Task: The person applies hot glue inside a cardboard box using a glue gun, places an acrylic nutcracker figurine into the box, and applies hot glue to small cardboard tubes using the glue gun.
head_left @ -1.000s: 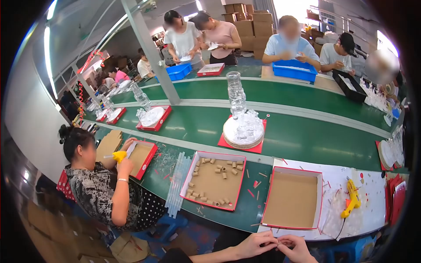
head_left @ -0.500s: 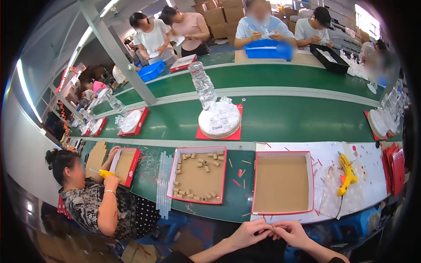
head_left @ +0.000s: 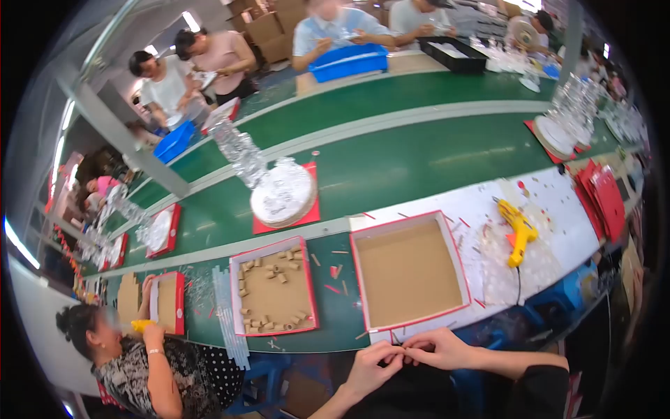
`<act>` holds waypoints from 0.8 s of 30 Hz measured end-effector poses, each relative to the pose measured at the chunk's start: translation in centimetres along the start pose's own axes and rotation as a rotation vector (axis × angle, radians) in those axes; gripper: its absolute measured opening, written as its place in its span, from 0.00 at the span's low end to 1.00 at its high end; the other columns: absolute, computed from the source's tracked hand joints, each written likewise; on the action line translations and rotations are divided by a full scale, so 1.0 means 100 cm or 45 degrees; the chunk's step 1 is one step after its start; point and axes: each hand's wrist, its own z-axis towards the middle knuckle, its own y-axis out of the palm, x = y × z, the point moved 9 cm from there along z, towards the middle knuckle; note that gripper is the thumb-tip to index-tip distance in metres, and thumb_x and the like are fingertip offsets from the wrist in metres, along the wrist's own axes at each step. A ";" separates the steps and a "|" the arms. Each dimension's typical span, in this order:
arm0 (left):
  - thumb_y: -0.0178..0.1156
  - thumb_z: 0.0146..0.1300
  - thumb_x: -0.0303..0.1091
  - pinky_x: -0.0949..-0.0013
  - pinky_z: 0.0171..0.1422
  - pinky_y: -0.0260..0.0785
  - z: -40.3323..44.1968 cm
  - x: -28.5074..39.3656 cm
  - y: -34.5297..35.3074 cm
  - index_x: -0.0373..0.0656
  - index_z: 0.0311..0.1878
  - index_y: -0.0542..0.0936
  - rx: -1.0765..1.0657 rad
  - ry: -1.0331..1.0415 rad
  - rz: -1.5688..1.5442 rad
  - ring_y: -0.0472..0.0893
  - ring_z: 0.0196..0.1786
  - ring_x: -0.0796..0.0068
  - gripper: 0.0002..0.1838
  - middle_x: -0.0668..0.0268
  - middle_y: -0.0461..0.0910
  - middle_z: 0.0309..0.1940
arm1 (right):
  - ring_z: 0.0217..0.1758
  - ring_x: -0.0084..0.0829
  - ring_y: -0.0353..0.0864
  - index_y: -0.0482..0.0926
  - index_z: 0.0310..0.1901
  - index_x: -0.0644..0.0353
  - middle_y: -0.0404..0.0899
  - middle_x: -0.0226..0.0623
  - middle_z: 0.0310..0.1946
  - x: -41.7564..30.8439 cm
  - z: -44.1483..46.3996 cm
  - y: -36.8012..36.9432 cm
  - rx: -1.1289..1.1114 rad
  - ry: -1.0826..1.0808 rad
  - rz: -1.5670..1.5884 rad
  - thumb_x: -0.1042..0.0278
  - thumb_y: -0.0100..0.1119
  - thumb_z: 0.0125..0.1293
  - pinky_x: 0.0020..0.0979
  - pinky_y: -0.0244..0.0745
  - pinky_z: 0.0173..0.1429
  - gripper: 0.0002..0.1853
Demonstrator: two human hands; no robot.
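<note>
My left hand [head_left: 377, 366] and my right hand [head_left: 441, 349] meet fingertip to fingertip at the bottom, just off the table's near edge. Both pinch something small between them, too small to make out. Just beyond them lies a shallow red-edged box [head_left: 410, 271] with a bare brown bottom. Left of it, a similar box [head_left: 278, 299] holds several short brown tubes [head_left: 282, 277]. A yellow glue gun [head_left: 518, 232] lies on the white sheet to the right.
Clear sticks [head_left: 229, 314] lie left of the tube box. A co-worker [head_left: 132, 356] at far left holds a yellow glue gun. Wrapped stacks on round white bases [head_left: 283, 197] stand on the green belt. Red folders [head_left: 601, 199] lie at right. Several people work across the belt.
The view has turned to the right, so the boxes and glue gun appear further left and tilted. My hands stay together at the fingertips, and the co-worker still holds the other glue gun.
</note>
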 end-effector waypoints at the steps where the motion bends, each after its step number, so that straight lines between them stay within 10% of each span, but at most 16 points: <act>1: 0.66 0.51 0.18 0.74 0.30 0.67 0.001 0.000 0.000 0.38 0.36 0.84 0.006 0.006 0.004 0.74 0.24 0.77 0.08 0.67 0.74 0.21 | 0.36 0.19 0.82 0.79 0.49 0.69 0.83 0.36 0.34 -0.003 -0.001 0.000 0.007 0.001 0.009 0.71 0.55 0.71 0.22 0.79 0.43 0.11; 14: 0.63 0.50 0.18 0.75 0.30 0.64 0.003 -0.003 0.009 0.37 0.29 0.79 0.045 0.000 0.017 0.71 0.24 0.79 0.04 0.67 0.73 0.22 | 0.32 0.20 0.81 0.78 0.44 0.68 0.82 0.35 0.28 -0.013 -0.004 -0.001 -0.079 -0.203 0.051 0.67 0.55 0.71 0.23 0.76 0.37 0.11; 24: 0.51 0.67 0.29 0.75 0.25 0.64 0.003 -0.034 0.003 0.40 0.27 0.67 0.197 -0.266 -0.808 0.70 0.20 0.76 0.11 0.67 0.65 0.22 | 0.34 0.17 0.78 0.75 0.43 0.63 0.80 0.29 0.32 -0.036 -0.010 -0.022 0.159 -0.356 0.011 0.74 0.57 0.67 0.21 0.74 0.38 0.06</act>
